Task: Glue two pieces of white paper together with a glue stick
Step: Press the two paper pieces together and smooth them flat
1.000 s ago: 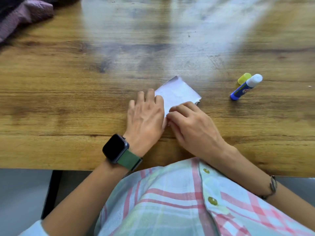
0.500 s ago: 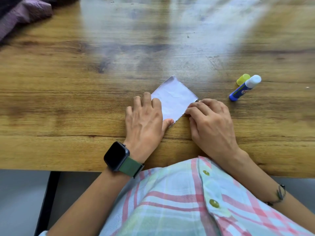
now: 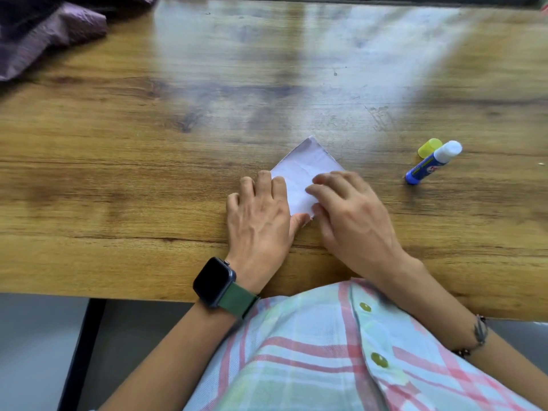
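One wooden surface point(image 3: 118, 188) is carrying everything. Two hands are lying on one visible white paper point(image 3: 299, 173) near its front edge: the left hand point(image 3: 261, 221) is pressing flat, fingers straight; the right hand point(image 3: 353, 215) is pressing with fingers bent. One uncapped glue stick point(image 3: 430, 164) is lying to the right, touching one yellow cap point(image 3: 428, 147).

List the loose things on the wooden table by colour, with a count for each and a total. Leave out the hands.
White: 1, the paper
Blue: 1, the glue stick
Yellow: 1, the cap
Purple: 1, the cloth
Total: 4
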